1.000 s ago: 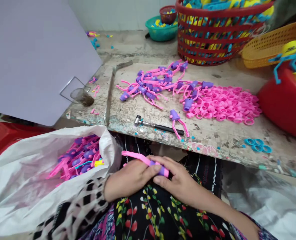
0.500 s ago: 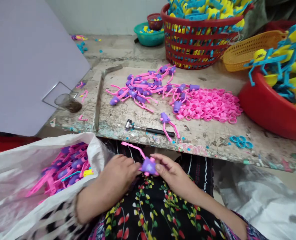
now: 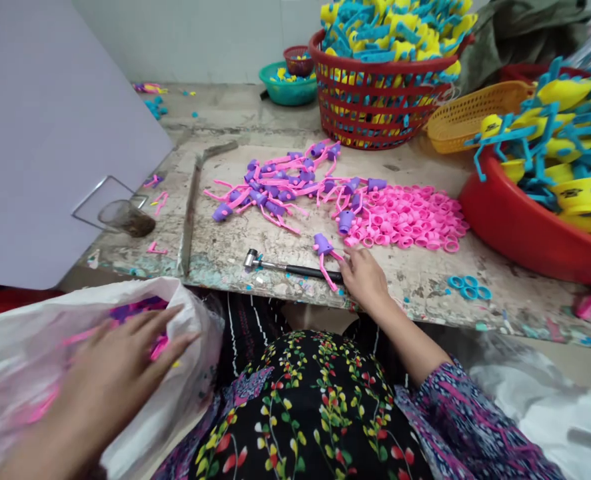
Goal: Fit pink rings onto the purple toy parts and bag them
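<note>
My left hand [image 3: 112, 373], blurred, hovers above the mouth of a white sack [image 3: 172, 363], its fingers apart and nothing seen in them. Pink and purple plastic pieces [image 3: 138, 307] show inside the sack. On the bench, my right hand [image 3: 366, 277] has its fingers bent together. They cover one leg end of a purple and pink plastic figure [image 3: 324, 245] and the tip of the black handle of a small hammer [image 3: 305, 271]. Which of these the fingers grip is hidden. Right behind that hand lies a heap of pink plastic rings [image 3: 412, 217].
More purple and pink figures [image 3: 275, 183] lie in a pile on the bench [image 3: 215, 250]. A red basket [image 3: 365, 100] and a red tub [image 3: 515, 213] hold yellow and blue figures. Several blue rings [image 3: 469, 288] lie at front right. A glass [image 3: 128, 219] stands at left.
The purple and pink figure held between both hands has left them. My left hand has moved left over the sack; my right hand has reached forward to the bench. The view has shifted slightly.
</note>
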{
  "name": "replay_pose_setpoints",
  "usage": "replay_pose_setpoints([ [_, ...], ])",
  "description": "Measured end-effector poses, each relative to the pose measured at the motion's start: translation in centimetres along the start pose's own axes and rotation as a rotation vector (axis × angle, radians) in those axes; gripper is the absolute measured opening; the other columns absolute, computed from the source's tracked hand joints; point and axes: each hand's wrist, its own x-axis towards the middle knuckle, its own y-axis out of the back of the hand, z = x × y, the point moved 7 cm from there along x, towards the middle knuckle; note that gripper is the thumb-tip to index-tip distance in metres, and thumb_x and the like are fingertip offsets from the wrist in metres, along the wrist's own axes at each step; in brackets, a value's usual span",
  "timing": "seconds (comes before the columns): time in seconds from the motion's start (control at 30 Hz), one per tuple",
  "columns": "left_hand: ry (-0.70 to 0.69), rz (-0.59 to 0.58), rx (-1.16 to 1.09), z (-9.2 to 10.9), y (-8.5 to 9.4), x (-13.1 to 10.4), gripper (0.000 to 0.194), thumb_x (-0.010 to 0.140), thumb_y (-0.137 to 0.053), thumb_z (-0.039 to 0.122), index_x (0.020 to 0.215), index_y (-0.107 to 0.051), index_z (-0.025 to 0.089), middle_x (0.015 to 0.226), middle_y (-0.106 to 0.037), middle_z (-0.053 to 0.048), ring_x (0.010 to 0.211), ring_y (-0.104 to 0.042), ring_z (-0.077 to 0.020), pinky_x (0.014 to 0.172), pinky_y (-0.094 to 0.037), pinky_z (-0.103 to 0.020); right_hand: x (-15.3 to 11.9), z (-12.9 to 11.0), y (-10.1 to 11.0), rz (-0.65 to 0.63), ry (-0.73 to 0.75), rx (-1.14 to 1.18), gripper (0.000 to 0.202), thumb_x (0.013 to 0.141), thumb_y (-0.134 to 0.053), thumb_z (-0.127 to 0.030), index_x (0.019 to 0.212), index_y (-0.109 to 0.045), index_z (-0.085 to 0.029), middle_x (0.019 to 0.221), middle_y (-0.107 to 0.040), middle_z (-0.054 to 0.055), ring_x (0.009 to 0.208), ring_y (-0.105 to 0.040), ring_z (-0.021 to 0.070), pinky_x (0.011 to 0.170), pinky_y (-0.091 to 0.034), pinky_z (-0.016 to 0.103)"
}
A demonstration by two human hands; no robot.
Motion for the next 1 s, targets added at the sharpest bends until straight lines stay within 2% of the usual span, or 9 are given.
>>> replay_pose_setpoints([
  [0.03, -0.062, -0.069, -0.036, 1.7, -1.2, 0.5, 0.061, 0.083, -0.047, 0.064, 0.117, -0.065, 0.017, 0.115, -0.067, -0.014, 0.105, -0.061, -0.0349, 0.095, -0.044, -0.054, 0.6, 0.2, -0.1, -0.008, -0.009, 0.004, 0.030, 0.086, -0.050, -0.030, 0.106, -0.067, -0.015, 0.101, -0.062, 0.016, 0.092, -0.058, 0.0305, 0.080, -0.042, 0.041],
  [0.13, -0.206, -0.089, -0.254, 6.0, -2.8, 1.7, 0.053, 0.086, -0.046, 0.061, 0.120, -0.063, 0.023, 0.115, -0.067, -0.010, 0.102, -0.064, -0.0274, 0.088, -0.051, -0.042, 1.2, 0.7, -0.3, -0.022, -0.023, 0.050, 0.019, 0.084, -0.051, -0.026, 0.088, -0.068, -0.017, 0.083, -0.065, 0.011, 0.079, -0.060, 0.0263, 0.071, -0.042, 0.036],
  [0.27, -0.268, -0.173, -0.641, 10.5, -5.3, 3.0, 0.041, 0.089, -0.050, 0.049, 0.120, -0.062, 0.024, 0.120, -0.064, -0.008, 0.107, -0.061, -0.0229, 0.094, -0.049, -0.039, -1.0, -0.5, -0.2, -0.030, 0.007, 0.199, 0.020, 0.087, -0.050, -0.030, 0.088, -0.066, -0.018, 0.076, -0.067, 0.007, 0.071, -0.061, 0.0219, 0.064, -0.043, 0.032],
  [0.4, -0.114, -0.292, -1.254, 14.2, -8.3, 4.5, 0.048, 0.083, -0.061, 0.045, 0.124, -0.058, 0.020, 0.132, -0.058, -0.010, 0.114, -0.058, -0.0229, 0.099, -0.046, -0.038, -5.4, -4.4, -0.7, -0.089, 0.114, 0.340, 0.021, 0.091, -0.049, -0.034, 0.093, -0.066, -0.022, 0.083, -0.070, 0.004, 0.076, -0.064, 0.0183, 0.067, -0.048, 0.029],
  [0.47, -0.003, -0.364, -1.504, 15.5, -9.6, 4.8, 0.046, 0.081, -0.064, 0.046, 0.117, -0.062, 0.017, 0.122, -0.065, -0.010, 0.112, -0.060, -0.0242, 0.099, -0.045, -0.037, -7.1, -6.6, -1.1, -0.145, 0.260, 0.398, 0.018, 0.091, -0.051, -0.030, 0.094, -0.067, -0.022, 0.087, -0.071, 0.004, 0.081, -0.065, 0.0181, 0.074, -0.049, 0.030],
  [0.57, 0.087, -0.358, -1.635, 15.5, -10.1, 5.0, 0.037, 0.077, -0.070, 0.042, 0.102, -0.067, 0.015, 0.104, -0.071, -0.008, 0.103, -0.063, -0.0241, 0.096, -0.046, -0.036, -7.0, -7.0, -1.1, -0.192, 0.363, 0.333, 0.021, 0.093, -0.047, -0.029, 0.099, -0.067, -0.024, 0.089, -0.072, 0.003, 0.080, -0.066, 0.0152, 0.073, -0.050, 0.027],
  [0.63, 0.104, -0.290, -1.607, 14.3, -9.6, 5.3, 0.033, 0.074, -0.072, 0.040, 0.097, -0.067, 0.016, 0.099, -0.071, -0.007, 0.098, -0.064, -0.0230, 0.094, -0.046, -0.035, -4.8, -4.9, -0.2, -0.104, 0.297, 0.182, 0.023, 0.093, -0.047, -0.031, 0.095, -0.069, -0.023, 0.086, -0.071, 0.003, 0.080, -0.066, 0.0156, 0.073, -0.049, 0.026],
  [0.8, 0.089, -0.156, -1.355, 11.2, -9.0, 5.5, 0.036, 0.072, -0.072, 0.039, 0.099, -0.062, 0.017, 0.093, -0.068, -0.004, 0.088, -0.063, -0.0202, 0.086, -0.047, -0.034, 1.5, 0.3, 1.9, 0.098, 0.100, -0.030, 0.032, 0.091, -0.045, -0.027, 0.112, -0.065, -0.013, 0.102, -0.062, 0.015, 0.090, -0.060, 0.0262, 0.079, -0.044, 0.037],
  [1.0, -0.045, -0.167, -1.052, 11.7, -9.1, 4.8, 0.044, 0.075, -0.066, 0.038, 0.112, -0.057, 0.016, 0.097, -0.065, -0.005, 0.089, -0.061, -0.0201, 0.086, -0.045, -0.036, 4.0, 1.2, 0.6, 0.089, 0.051, -0.145, 0.029, 0.088, -0.049, -0.030, 0.107, -0.068, -0.019, 0.098, -0.060, 0.013, 0.083, -0.057, 0.0251, 0.068, -0.039, 0.032],
])
